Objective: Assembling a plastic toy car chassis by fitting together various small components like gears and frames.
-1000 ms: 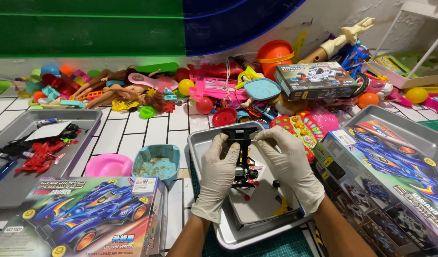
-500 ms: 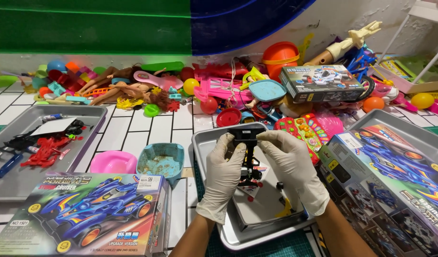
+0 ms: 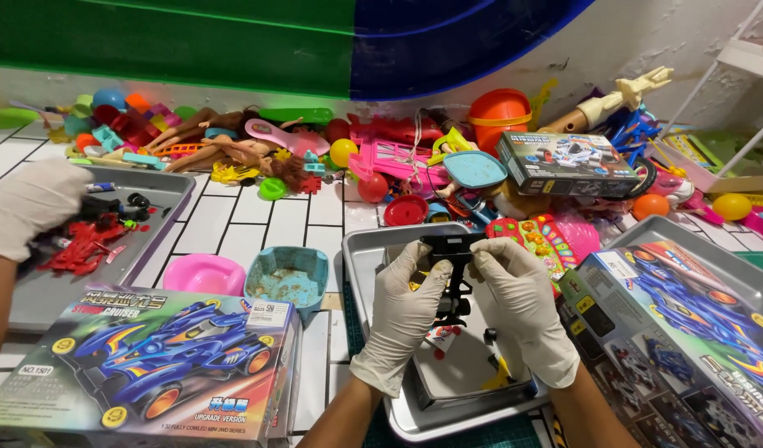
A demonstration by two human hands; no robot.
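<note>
Both my hands wear white gloves and hold a black plastic toy-car part (image 3: 456, 278) upright between them. My left hand (image 3: 402, 319) grips its left side and my right hand (image 3: 522, 311) its right side, fingertips pinching the top bar. The part hangs over a metal tray (image 3: 360, 253) that holds a smaller grey lid with a few small loose pieces, one yellow (image 3: 499, 380).
Another person's white-gloved hand (image 3: 29, 203) hovers over a second metal tray (image 3: 161, 189) with red and black parts (image 3: 82, 245) at the left. Toy-car boxes lie front left (image 3: 161, 357), right (image 3: 688, 332) and at the back (image 3: 564, 162). Pink (image 3: 203, 274) and teal (image 3: 290, 278) bowls sit between the trays; a toy pile (image 3: 257, 149) lines the wall.
My hands keep their grip on the black part with little movement. Another person's gloved hand has come into view over the left tray. The view has shifted slightly.
</note>
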